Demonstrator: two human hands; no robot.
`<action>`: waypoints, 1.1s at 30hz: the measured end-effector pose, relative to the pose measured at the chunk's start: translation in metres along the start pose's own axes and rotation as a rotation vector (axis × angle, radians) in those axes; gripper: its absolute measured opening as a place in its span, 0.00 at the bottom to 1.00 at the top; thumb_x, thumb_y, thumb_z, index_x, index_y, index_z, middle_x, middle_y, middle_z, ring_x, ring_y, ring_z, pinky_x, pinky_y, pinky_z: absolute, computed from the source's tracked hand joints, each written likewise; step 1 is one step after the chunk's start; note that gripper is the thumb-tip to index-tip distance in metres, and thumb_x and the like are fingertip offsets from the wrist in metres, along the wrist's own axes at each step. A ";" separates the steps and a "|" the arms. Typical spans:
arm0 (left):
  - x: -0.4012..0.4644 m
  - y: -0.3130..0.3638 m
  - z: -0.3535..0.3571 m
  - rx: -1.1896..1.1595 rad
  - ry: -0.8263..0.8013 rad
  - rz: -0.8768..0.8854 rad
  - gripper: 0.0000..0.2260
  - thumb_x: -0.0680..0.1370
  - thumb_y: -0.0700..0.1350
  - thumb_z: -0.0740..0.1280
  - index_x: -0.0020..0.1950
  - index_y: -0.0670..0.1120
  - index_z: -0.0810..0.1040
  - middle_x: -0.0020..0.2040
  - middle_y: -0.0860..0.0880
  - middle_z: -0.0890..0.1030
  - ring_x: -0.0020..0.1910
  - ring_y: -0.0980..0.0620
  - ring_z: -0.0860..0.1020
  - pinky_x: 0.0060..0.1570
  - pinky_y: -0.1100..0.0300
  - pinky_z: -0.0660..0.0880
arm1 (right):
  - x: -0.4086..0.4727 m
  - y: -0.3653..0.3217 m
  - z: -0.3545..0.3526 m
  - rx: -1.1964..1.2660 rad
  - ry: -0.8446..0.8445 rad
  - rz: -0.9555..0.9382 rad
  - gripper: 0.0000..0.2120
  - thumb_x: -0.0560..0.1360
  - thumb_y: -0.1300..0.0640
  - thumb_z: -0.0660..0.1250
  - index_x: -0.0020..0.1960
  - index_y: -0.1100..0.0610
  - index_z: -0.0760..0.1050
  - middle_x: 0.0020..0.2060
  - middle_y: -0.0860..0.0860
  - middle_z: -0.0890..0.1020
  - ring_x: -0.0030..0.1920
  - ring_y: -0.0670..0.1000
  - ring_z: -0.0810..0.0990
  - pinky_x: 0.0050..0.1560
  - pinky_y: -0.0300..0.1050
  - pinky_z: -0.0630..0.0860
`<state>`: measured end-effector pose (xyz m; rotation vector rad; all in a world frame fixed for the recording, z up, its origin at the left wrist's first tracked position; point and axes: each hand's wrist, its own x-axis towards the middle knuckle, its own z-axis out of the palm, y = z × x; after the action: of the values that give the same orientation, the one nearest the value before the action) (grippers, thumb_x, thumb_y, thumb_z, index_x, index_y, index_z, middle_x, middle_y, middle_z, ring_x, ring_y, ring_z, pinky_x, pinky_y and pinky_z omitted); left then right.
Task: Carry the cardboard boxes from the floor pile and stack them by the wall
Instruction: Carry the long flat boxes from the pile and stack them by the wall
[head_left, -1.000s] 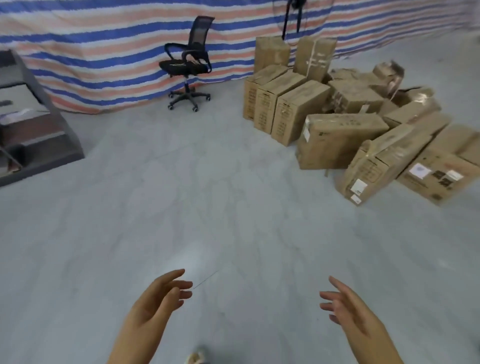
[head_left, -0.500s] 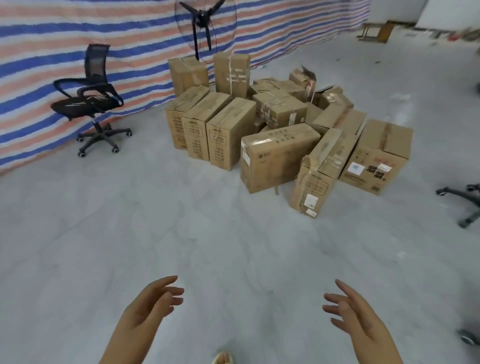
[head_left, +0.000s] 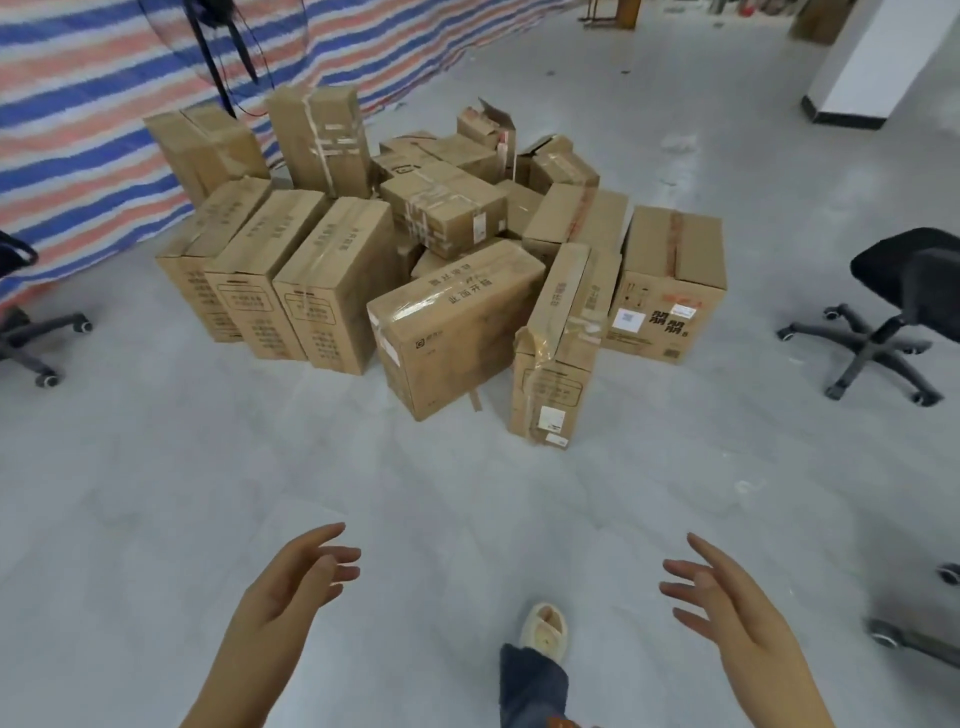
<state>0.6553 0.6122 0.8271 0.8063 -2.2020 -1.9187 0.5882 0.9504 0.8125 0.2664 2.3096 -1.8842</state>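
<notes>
While both hands hang empty low in the head view, the pile of cardboard boxes (head_left: 441, 260) sits on the grey floor (head_left: 156, 493) ahead, well apart from them.

Left of the pile: castor base of an office chair (head_left: 36, 338). Behind the pile: striped blue, red and white tarpaulin (head_left: 78, 130); black fan stand (head_left: 218, 57) rising just behind the rear boxes.

Pile, left side: three tall brown cartons (head_left: 275, 275) upright, side by side, touching, dark print on the near faces. Behind them two more upright cartons, one with tape strips. Middle: a large taped box (head_left: 452, 322) tilted, leaning on the heap, printed characters on top. Just right of it a narrow carton (head_left: 558, 353), tape torn and wrinkled, white label low down. Right end: a square box (head_left: 670, 286) with a white label and orange sticker. Smaller boxes jumbled behind.

Right of the pile: black office chair (head_left: 898, 312).

Left hand (head_left: 291, 587): fingers straight, relaxed, holding nothing. A slippered foot (head_left: 545, 631) between the hands. Right hand (head_left: 727, 603): fingers spread, holding nothing.
</notes>
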 end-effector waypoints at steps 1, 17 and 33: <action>0.019 0.006 0.013 -0.012 0.013 -0.001 0.12 0.81 0.37 0.59 0.56 0.48 0.79 0.47 0.49 0.84 0.46 0.51 0.83 0.48 0.64 0.79 | 0.024 -0.005 -0.004 -0.012 0.008 -0.005 0.44 0.51 0.19 0.64 0.59 0.43 0.74 0.49 0.44 0.84 0.48 0.47 0.84 0.50 0.43 0.80; 0.283 0.097 0.166 0.064 -0.068 -0.071 0.11 0.81 0.42 0.58 0.60 0.47 0.76 0.53 0.43 0.82 0.53 0.44 0.80 0.62 0.42 0.73 | 0.316 -0.057 -0.017 -0.135 -0.001 0.053 0.14 0.80 0.58 0.58 0.59 0.40 0.71 0.48 0.43 0.83 0.49 0.42 0.82 0.52 0.36 0.78; 0.624 0.114 0.290 0.399 -0.493 -0.156 0.06 0.79 0.50 0.63 0.50 0.50 0.77 0.42 0.55 0.81 0.43 0.58 0.80 0.55 0.47 0.75 | 0.565 -0.044 0.043 -0.127 0.157 0.374 0.13 0.81 0.56 0.56 0.65 0.48 0.69 0.53 0.47 0.81 0.51 0.45 0.81 0.52 0.41 0.76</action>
<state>-0.0334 0.5921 0.7196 0.6093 -2.9635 -1.9361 0.0284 0.9235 0.7184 0.7929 2.2635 -1.5777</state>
